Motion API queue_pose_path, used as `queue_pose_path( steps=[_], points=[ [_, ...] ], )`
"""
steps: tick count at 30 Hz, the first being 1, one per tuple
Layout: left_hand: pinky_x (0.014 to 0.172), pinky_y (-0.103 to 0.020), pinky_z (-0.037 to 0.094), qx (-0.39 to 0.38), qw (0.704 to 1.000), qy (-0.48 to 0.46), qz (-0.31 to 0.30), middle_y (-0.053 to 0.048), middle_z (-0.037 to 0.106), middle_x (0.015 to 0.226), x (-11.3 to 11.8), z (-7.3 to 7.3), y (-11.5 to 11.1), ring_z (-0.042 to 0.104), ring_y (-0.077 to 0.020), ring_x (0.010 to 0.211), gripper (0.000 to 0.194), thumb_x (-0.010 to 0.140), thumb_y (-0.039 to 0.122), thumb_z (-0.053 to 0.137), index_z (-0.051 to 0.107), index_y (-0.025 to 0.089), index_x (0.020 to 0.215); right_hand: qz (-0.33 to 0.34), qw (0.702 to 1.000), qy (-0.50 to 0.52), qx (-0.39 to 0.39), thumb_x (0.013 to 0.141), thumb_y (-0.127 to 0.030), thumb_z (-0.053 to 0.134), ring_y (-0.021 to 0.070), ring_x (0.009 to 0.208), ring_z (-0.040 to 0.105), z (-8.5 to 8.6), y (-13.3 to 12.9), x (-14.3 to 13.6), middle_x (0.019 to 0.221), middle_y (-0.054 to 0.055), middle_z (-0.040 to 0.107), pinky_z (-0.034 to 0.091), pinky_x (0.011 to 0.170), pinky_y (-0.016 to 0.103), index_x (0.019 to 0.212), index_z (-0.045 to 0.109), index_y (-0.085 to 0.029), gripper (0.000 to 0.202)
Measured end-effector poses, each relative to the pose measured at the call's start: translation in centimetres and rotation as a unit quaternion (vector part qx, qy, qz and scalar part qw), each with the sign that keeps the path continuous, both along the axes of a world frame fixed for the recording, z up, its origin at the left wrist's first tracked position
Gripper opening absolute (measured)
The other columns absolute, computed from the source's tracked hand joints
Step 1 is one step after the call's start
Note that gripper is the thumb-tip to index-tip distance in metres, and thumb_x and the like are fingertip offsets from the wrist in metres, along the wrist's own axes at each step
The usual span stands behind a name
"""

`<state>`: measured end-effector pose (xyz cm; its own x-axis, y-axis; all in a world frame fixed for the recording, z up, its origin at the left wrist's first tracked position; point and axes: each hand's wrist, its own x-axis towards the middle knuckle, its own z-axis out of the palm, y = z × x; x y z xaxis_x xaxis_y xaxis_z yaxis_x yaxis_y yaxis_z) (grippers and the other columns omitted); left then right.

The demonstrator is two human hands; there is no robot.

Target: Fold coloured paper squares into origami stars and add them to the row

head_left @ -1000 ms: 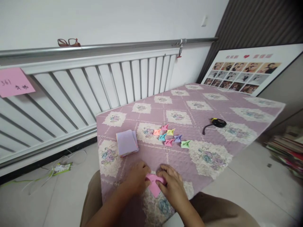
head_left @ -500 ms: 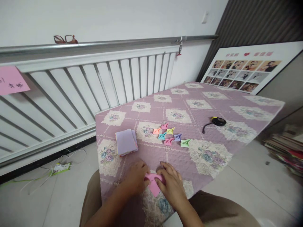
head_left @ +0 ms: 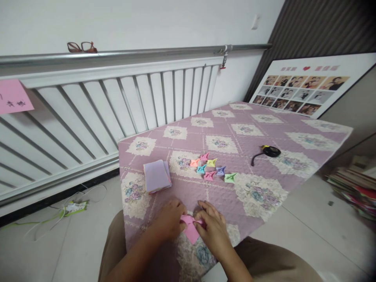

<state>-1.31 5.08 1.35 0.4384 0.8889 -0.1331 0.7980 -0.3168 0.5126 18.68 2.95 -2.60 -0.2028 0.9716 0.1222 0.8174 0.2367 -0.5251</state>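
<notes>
A pink piece of folded paper (head_left: 191, 232) lies between my hands at the near end of the table, its point turned toward me. My left hand (head_left: 171, 220) pinches its left corner between thumb and fingers. On the other side, my right hand (head_left: 212, 227) grips the right corner, the thumb on top of the paper. Farther up the cloth stand several small folded paper shapes (head_left: 210, 163) in pink, orange, yellow, blue, purple and green. A stack of square paper (head_left: 157, 176), lilac on top, rests to the left of them.
A flowered purple tablecloth (head_left: 188, 192) covers the table. A black tape measure (head_left: 270, 151) with a strap lies to the right. Behind stands a white radiator (head_left: 164, 94), with glasses (head_left: 82, 47) on the pipe above. A photo board (head_left: 305, 84) leans at the far right.
My fingers have shifted slightly at the pink paper's upper corners, and its top edge looks a little more folded. Everything else on the table stays in place.
</notes>
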Motion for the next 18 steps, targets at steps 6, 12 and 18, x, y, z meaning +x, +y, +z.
queue_pose_path(
  steps=[6, 12, 18],
  points=[
    [0.083, -0.033, 0.042, 0.009, 1.0, 0.001, 0.004, -0.005, 0.056, 0.104, 0.06, 0.09, -0.29, 0.053, -0.022, 0.097, 0.02, 0.074, 0.019, 0.064, 0.059, 0.021, 0.093, 0.012, 1.0, 0.017, -0.001, 0.078, -0.023, 0.061, 0.0304, 0.134, 0.042, 0.17, 0.07, 0.04, 0.138, 0.003, 0.056, 0.032, 0.1, 0.051, 0.082, 0.065, -0.028, 0.007],
    [0.084, -0.034, 0.041, 0.021, 1.0, -0.003, 0.003, -0.004, 0.056, 0.105, 0.04, -0.05, -0.56, 0.053, -0.0219, 0.098, 0.021, 0.075, 0.019, 0.063, 0.058, 0.021, 0.095, 0.015, 0.999, 0.029, 0.005, 0.077, -0.021, 0.061, 0.0301, 0.132, 0.044, 0.48, -0.1, 0.09, 0.136, 0.004, 0.058, 0.031, 0.1, 0.051, 0.079, 0.064, -0.027, 0.007],
    [0.088, -0.035, 0.04, 0.032, 0.999, -0.022, -0.005, -0.003, 0.056, 0.108, -0.06, -0.23, -0.9, 0.052, -0.022, 0.101, 0.024, 0.077, 0.017, 0.06, 0.057, 0.023, 0.1, 0.016, 0.999, 0.037, 0.015, 0.075, -0.018, 0.062, 0.0293, 0.128, 0.048, 0.83, -0.14, -0.05, 0.132, 0.005, 0.061, 0.032, 0.098, 0.049, 0.075, 0.062, -0.025, 0.007]
  ],
)
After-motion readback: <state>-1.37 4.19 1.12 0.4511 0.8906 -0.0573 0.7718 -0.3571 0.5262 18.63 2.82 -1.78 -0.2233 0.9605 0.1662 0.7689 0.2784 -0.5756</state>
